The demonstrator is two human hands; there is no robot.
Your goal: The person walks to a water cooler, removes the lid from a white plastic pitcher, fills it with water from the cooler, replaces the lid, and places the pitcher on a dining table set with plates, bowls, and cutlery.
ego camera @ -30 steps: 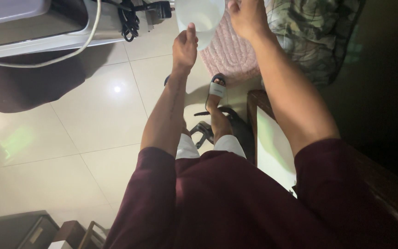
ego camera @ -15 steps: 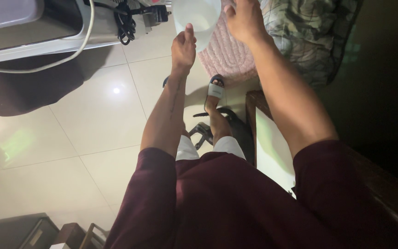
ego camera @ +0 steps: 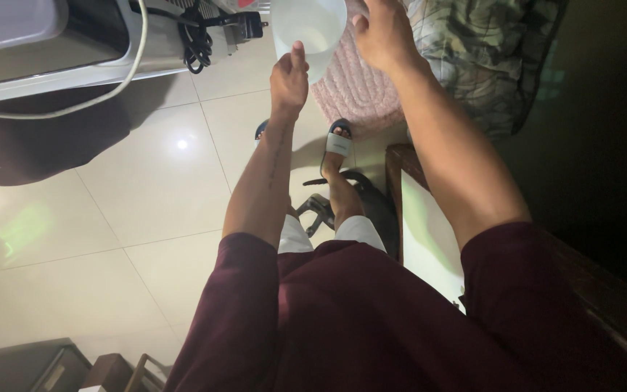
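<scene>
A translucent white plastic container (ego camera: 312, 33) is held up in front of me near the top edge of the view. My left hand (ego camera: 289, 77) grips its lower left side, thumb along the wall. On the container's right edge rests my right hand (ego camera: 384, 33), fingers curled over it; its fingertips run out of frame. Both arms stretch forward from dark red sleeves. Below them I see my feet in slide sandals (ego camera: 338, 141) on the tiled floor.
A white appliance (ego camera: 45, 47) with a white cable and a bundled black cord (ego camera: 199, 40) sits at the upper left. A pink rug (ego camera: 361, 83) and patterned fabric (ego camera: 484, 51) lie ahead. A wooden table edge (ego camera: 400, 174) is at the right, dark boxes at the lower left.
The container and both hands have drifted slightly up and left in view; the grip is unchanged.
</scene>
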